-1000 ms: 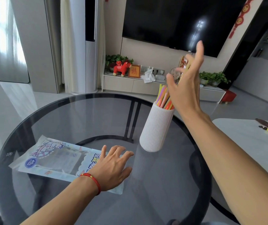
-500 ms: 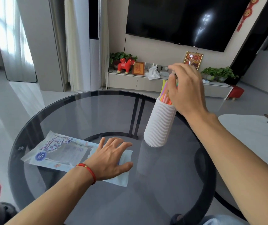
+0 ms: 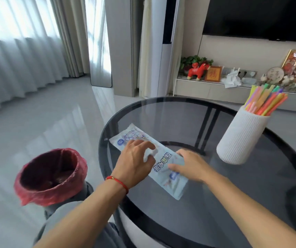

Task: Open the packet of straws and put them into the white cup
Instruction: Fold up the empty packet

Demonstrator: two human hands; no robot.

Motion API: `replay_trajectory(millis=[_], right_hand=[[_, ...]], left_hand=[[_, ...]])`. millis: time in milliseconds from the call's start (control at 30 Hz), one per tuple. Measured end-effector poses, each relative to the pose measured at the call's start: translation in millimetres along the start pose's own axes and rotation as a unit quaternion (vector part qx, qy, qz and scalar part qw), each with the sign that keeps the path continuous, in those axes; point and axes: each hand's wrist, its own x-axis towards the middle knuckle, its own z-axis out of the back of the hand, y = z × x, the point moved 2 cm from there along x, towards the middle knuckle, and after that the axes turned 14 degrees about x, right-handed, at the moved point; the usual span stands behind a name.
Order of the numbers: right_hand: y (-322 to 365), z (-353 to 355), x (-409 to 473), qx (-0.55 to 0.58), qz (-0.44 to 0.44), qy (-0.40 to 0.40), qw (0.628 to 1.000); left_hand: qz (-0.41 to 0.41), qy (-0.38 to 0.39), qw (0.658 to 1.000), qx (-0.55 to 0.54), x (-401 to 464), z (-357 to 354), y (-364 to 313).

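The round glass table [image 3: 215, 203] took up most of what we saw, with a bin lined in red plastic [image 3: 51, 176] standing on the floor just beside its left edge. On the table's far right stood the white cup [image 3: 240, 138], upright and ribbed, with the coloured straws [image 3: 265, 101] already fanned out of its mouth. Well apart from it, toward the near left of the glass, lay the packet [image 3: 163, 169], flat and by our reading empty, since the straws were in the cup.

We had both hands on that packet. Our left hand [image 3: 134, 163], the one with the red cord at the wrist, pressed on its middle with fingers curled and spread, not pinched shut. Our right hand [image 3: 190, 165] rested on the nearer end, fingers laid over the film; whether the thumb was tucked under the edge we could not tell.

We judged the main work done and the step in hand to be gathering the wrapper, probably for the bin. To do it well we wanted to get a fingertip under one edge rather than slide the film about on the slick glass, fold it in on itself, and keep our right forearm low and away from the cup, which looked tall enough to tip.
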Motion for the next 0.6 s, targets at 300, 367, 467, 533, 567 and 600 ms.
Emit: replay_trajectory(millis=[300,367,467,533,567,600], right_hand=[[125,-72,7,0.381,0.014,0.182,0.906],[160,-100,10,0.371,0.013,0.232,0.899],[203,-136,11,0.369,-0.010,0.289,0.883],[224,-152,8,0.391,-0.030,0.325,0.861],[230,-158,8,0.400,-0.034,0.337,0.852],[232,-161,8,0.407,-0.035,0.341,0.846]], left_hand=[[0.288,-0.063,0.918,-0.264,-77,58,47],[0.349,-0.106,0.851,-0.377,-94,77,65],[0.424,-0.157,0.780,-0.433,-110,100,102],[0.472,-0.161,0.760,-0.416,-116,109,129],[0.491,-0.155,0.752,-0.411,-119,111,141],[0.503,-0.144,0.748,-0.408,-120,113,151]])
